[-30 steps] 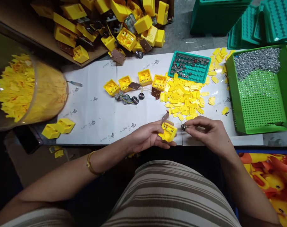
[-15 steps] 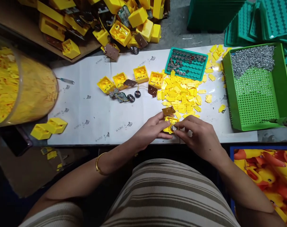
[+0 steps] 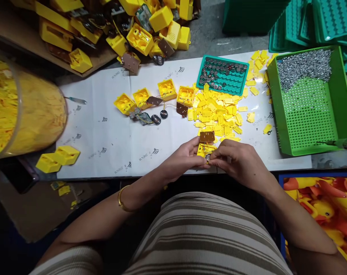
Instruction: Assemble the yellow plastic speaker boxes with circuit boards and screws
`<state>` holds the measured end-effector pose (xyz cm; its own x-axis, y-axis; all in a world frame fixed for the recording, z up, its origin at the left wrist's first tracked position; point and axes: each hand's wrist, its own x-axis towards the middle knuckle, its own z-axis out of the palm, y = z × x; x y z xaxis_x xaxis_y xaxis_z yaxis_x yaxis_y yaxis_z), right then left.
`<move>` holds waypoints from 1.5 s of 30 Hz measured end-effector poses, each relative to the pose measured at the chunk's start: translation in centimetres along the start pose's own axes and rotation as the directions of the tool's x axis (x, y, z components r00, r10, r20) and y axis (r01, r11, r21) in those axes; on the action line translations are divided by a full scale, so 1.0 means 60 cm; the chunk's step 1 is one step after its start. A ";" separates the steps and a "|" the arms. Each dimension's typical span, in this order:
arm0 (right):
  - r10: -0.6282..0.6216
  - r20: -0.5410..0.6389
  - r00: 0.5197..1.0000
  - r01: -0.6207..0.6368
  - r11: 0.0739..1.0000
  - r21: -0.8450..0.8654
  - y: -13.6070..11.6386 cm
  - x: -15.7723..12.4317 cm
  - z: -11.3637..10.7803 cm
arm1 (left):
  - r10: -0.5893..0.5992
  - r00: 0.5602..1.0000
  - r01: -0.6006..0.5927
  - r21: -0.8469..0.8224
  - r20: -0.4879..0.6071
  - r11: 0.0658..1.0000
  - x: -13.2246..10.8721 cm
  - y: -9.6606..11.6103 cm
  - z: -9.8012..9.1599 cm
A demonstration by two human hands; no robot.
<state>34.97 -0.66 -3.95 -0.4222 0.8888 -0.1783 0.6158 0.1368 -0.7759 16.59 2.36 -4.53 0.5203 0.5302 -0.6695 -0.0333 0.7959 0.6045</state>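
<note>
"The bench [image 3: 210, 40]?"
"White paper [image 3: 96, 141] lay between a yellow-filled tub [image 3: 44, 110] and a green basket [image 3: 310, 118]."
"The hands?"
"The left hand [image 3: 182, 160] curled round a yellow housing [image 3: 202, 149]; the right hand [image 3: 240, 160] pinched a round disc [image 3: 208, 157] at it."
"And the housing?"
"It was open-faced, near the paper's front edge, a brown board [image 3: 207, 136] at its far side."

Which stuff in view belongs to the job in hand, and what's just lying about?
In the job:
yellow case, in the left hand
round metal part, pinched in the right hand
brown board, beside that case
open yellow cases, probably, by likeness

Apparently lying about, no hand on them:
phone-like object, at left
thin tool, at left
toy ducks, lower right
</note>
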 end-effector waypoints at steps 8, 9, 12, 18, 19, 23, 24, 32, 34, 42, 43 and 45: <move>-0.156 -0.346 0.925 0.222 0.962 0.160 0.014 -0.021 0.002 | -0.026 1.000 0.027 -0.047 0.011 0.999 0.000 0.001 -0.007; -0.140 -0.414 0.900 0.203 0.973 0.113 0.019 -0.018 0.003 | -0.045 0.999 0.046 -0.044 0.017 0.998 -0.002 0.001 -0.007; -0.176 -0.407 0.896 0.196 0.981 0.007 0.034 -0.003 0.005 | -0.067 0.992 0.068 -0.009 0.103 0.998 -0.007 0.001 -0.005; -0.229 -0.226 0.947 0.275 0.940 0.201 0.045 0.021 -0.004 | -0.099 0.984 0.074 0.166 0.147 0.983 -0.017 0.008 -0.004; -0.192 -0.232 0.954 0.249 0.936 0.247 0.044 0.021 -0.006 | -0.100 0.988 0.072 0.228 0.116 0.971 -0.017 0.009 -0.004; -0.017 -0.142 0.990 0.088 0.855 0.512 0.035 0.013 -0.010 | 0.033 0.999 -0.026 0.423 -0.008 0.906 -0.013 0.007 -0.003; 0.034 -0.112 0.993 0.039 0.808 0.588 0.032 0.011 -0.007 | 0.077 0.997 -0.058 0.434 -0.028 0.899 -0.010 0.004 -0.003; 0.233 -0.282 0.930 0.012 0.751 0.660 0.020 0.001 0.022 | 0.051 0.993 -0.027 0.214 -0.107 0.977 0.004 -0.004 -0.003; 0.147 -0.332 0.932 0.054 0.848 0.527 0.020 -0.003 0.021 | 0.006 0.996 0.006 0.131 -0.091 0.991 0.002 -0.001 -0.004; -0.234 -0.182 0.955 0.242 0.970 0.023 0.006 -0.018 0.015 | -0.036 0.995 0.024 -0.135 -0.093 0.991 -0.005 0.005 -0.002; -0.240 -0.150 0.959 0.239 0.971 -0.022 0.002 -0.020 0.014 | -0.038 0.996 0.024 -0.155 -0.082 0.988 -0.006 0.006 -0.002; -0.247 -0.100 0.964 0.237 0.967 -0.095 -0.006 -0.022 0.012 | -0.036 0.997 0.025 -0.170 -0.063 0.985 -0.009 0.006 -0.001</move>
<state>34.84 -2.18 -3.88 -0.4919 0.8669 0.0802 0.5583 0.3848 -0.7350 16.25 2.40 -4.00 0.4662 0.5184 -0.7169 -0.1650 0.8471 0.5052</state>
